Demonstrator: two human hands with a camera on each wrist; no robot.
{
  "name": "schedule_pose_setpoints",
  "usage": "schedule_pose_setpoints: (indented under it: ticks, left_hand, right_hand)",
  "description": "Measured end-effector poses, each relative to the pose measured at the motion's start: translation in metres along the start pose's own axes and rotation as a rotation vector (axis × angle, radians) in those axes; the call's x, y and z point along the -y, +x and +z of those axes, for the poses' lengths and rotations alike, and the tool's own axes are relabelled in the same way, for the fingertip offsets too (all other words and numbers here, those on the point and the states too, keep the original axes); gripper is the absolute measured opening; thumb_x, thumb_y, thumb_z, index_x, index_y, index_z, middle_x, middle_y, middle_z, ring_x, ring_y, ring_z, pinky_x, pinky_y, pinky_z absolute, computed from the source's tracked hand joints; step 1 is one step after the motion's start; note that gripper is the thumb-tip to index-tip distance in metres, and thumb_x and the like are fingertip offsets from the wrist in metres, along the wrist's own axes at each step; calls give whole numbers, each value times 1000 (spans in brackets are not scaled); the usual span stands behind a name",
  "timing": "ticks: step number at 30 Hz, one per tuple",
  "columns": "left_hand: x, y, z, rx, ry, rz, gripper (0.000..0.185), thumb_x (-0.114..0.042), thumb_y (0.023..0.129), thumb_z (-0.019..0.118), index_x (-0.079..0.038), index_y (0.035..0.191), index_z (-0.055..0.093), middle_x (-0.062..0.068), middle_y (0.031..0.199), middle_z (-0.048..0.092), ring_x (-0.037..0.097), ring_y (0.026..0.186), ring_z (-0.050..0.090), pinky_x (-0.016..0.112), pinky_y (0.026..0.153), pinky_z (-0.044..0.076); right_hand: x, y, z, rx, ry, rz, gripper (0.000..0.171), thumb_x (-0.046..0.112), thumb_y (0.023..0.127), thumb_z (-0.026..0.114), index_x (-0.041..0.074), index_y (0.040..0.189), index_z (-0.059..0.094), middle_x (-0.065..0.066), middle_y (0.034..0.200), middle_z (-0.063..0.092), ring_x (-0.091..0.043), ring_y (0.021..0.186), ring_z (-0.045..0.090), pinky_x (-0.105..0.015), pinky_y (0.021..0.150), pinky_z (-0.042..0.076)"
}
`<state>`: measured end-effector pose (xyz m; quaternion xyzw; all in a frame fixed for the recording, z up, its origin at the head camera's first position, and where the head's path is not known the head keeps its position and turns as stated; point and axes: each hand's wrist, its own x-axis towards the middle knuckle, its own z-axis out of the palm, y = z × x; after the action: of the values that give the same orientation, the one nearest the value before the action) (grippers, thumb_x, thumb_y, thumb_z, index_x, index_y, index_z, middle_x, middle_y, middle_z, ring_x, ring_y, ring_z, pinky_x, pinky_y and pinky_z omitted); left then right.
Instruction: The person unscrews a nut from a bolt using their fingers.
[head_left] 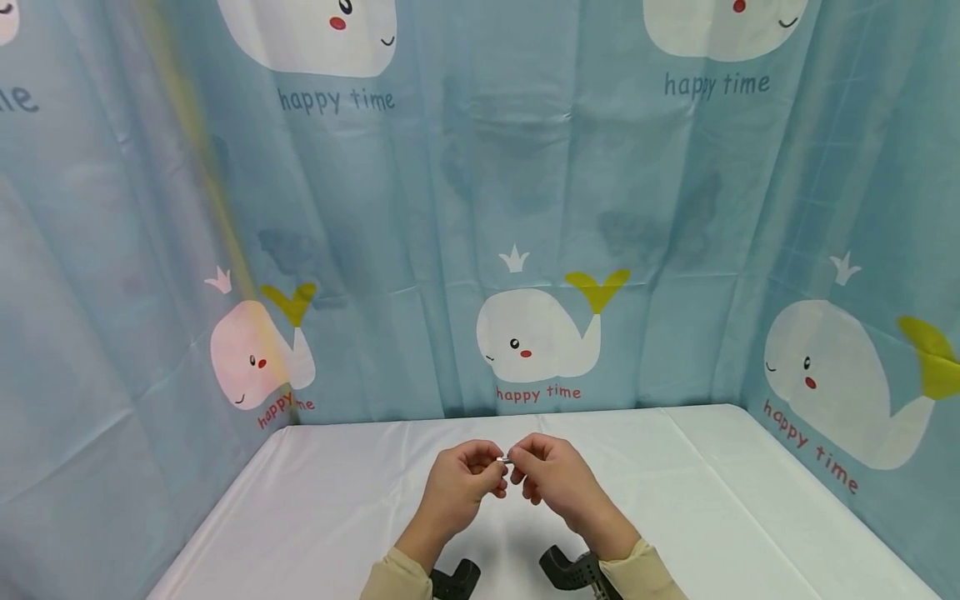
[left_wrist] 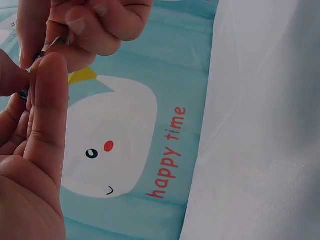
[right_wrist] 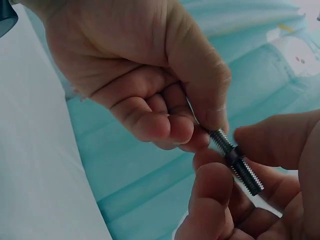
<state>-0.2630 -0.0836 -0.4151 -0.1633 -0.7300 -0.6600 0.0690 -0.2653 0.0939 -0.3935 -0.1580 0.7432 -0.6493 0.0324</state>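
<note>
A threaded bolt point(right_wrist: 234, 156) is held between the two hands just above the white table point(head_left: 750, 500), near its middle. One end of the bolt is pinched by the thumb and fingers of the right hand point(right_wrist: 150, 85); a dark nut point(right_wrist: 233, 155) sits partway along the thread, and it is gripped between the thumb and fingertips of the left hand point(right_wrist: 240, 200). Both hands are therefore closed on the same small part — the right on the bolt's shank, the left on the nut.

The step in hand is judged to be the turning of the nut along the thread. Which way it is being turned cannot be read from a single moment. For the next move, the bolt would need to be kept steady while the nut is rolled between the fingertips, with the thread kept square.

From the head view only a small bright glint point(head_left: 505, 459) is seen between the fingertips, and in the left wrist view the part is almost wholly covered by fingers. The bolt's head is hidden inside the right hand. Two dark wrist mounts point(head_left: 573, 571) are cut off at the lower edge. Behind the table hangs a blue whale-print curtain point(head_left: 540, 250).
</note>
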Motion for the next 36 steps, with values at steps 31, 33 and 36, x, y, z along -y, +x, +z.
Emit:
schedule_pose_setpoints:
  ticks: [31, 33, 36]
  left_hand:
    - [-3, 0, -2, -6, -15, 12, 7, -5, 91, 66, -1, 97, 68, 20, 83, 67, 24, 68, 68, 35, 67, 61]
    - [-3, -1, -2, -5, -17, 17, 7, -4, 91, 66, 0, 97, 68, 17, 81, 67, 24, 68, 68, 35, 66, 61]
    - [-3, -1, -3, -7, -23, 19, 7, -3, 91, 66, 2, 96, 67, 14, 79, 67, 23, 67, 68, 35, 66, 61]
  right_hand:
    - [4, -1, -1, 4, -25, -20, 24, 26, 100, 62, 2, 102, 66, -12, 85, 64, -19, 58, 54, -29, 52, 50]
    - [4, -1, -1, 3, -33, -33, 18, 20, 98, 64, 3, 102, 66, -11, 87, 64, -20, 60, 55, -30, 53, 50]
    - [4, -1, -1, 3, -32, -50, 14, 11, 94, 65, 3, 106, 66, -12, 97, 65, -23, 65, 58, -32, 56, 51]
